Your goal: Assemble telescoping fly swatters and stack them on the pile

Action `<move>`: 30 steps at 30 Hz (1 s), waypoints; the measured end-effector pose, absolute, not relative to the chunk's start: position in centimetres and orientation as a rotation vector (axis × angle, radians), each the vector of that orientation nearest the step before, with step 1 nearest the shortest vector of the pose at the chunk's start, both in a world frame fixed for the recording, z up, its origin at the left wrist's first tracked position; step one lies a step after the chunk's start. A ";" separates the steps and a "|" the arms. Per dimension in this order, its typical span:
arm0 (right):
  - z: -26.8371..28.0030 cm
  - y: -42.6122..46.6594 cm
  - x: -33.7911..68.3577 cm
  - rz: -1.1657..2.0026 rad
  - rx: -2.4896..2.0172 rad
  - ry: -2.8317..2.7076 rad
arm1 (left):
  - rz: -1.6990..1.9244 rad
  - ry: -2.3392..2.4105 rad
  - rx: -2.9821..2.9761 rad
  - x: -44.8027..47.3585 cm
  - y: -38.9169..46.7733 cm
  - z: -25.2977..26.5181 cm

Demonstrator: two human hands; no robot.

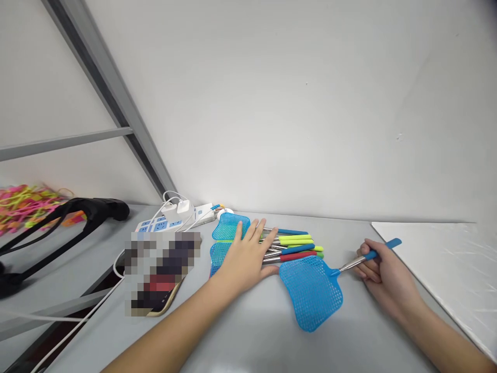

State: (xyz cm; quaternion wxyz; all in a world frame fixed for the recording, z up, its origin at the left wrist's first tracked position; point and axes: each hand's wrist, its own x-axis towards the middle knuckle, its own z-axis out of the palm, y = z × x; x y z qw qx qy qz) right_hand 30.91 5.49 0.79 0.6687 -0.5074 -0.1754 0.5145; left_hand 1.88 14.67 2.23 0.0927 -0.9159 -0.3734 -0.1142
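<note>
My right hand [375,264] is closed around the handle end of a blue fly swatter [312,292], which has a metal shaft. Its mesh head points left, in front of the pile. Fingers spread, my left hand [248,256] lies flat on a pile of fly swatters [231,227]. Their blue mesh heads stick out to the left of the hand. Blue, yellow-green, red and green handles [297,241] point right. The middle of the pile is hidden under my left hand.
To the left lies a phone [166,274] with a blurred screen. Behind it a white power strip [161,224] holds plugs and cables. A black strap-like object [93,212] and colourful strands [31,204] lie farther left. A white sheet [446,269] covers the right side.
</note>
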 end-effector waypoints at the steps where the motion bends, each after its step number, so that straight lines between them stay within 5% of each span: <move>1: 0.7 5.5 30.6 1.170 -1.149 -0.394 | -0.306 -1.076 -2.731 2.3 15.3 2.3; 30: 0.5 5.2 29.1 1.174 -1.216 -0.504 | -0.276 -0.798 -2.859 8.8 23.3 2.0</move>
